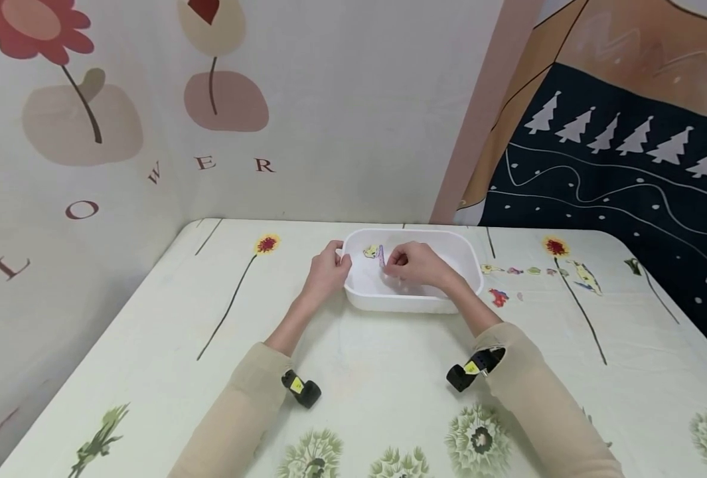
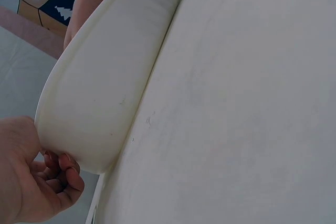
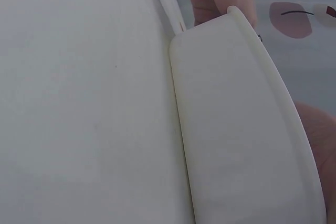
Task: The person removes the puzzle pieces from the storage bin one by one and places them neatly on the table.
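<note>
A white plastic tub stands near the far edge of the table. My left hand grips its left rim, thumb and curled fingers at the corner; the left wrist view shows the same hand against the tub's wall. Inside the tub, my right hand pinches a small, narrow purple piece at its fingertips. Just left of that piece is a small yellow flat piece, like a sticker. In the right wrist view the tub wall hides most of the right hand.
Right of the tub lies a row of small colourful flat pieces. A red-and-blue piece sits below the row, and a larger yellow-and-blue one lies farther right. The tablecloth has printed flowers. Printed fabric hangs behind.
</note>
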Action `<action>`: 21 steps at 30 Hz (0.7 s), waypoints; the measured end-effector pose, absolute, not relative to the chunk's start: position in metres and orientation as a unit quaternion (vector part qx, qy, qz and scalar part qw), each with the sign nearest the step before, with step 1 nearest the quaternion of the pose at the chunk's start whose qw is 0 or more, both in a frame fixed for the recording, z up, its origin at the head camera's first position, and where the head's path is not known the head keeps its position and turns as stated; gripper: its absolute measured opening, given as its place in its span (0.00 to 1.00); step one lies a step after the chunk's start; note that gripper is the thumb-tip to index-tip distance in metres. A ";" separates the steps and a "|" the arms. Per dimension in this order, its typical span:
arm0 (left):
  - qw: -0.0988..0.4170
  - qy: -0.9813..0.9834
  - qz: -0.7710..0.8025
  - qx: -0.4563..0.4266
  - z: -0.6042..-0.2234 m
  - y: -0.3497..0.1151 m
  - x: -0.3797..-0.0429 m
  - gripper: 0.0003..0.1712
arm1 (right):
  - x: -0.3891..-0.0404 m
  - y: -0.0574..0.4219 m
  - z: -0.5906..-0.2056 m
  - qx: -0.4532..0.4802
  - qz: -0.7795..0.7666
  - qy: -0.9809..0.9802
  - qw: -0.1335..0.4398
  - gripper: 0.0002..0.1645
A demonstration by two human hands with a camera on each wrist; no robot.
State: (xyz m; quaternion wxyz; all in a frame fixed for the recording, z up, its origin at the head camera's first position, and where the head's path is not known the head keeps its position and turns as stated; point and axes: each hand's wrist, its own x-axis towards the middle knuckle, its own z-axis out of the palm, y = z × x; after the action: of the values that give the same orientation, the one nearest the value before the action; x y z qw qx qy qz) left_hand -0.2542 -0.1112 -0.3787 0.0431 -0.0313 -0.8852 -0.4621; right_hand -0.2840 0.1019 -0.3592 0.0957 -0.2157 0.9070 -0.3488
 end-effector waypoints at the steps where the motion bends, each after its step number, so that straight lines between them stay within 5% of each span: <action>1: 0.043 -0.885 -0.462 -0.031 -0.379 -0.111 -0.254 0.24 | -0.283 0.104 -0.359 -0.215 -0.359 0.904 0.093 0.08; 21: 0.040 -0.886 -0.461 -0.030 -0.379 -0.111 -0.255 0.25 | -0.265 0.153 -0.345 -0.153 -0.442 0.883 0.033 0.06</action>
State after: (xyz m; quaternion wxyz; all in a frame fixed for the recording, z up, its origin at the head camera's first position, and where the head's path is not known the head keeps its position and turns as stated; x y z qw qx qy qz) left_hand -0.2548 -0.1114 -0.3788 0.0405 -0.0304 -0.8859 -0.4611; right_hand -0.2647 0.1527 -0.3447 0.0327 -0.1534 0.8830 -0.4424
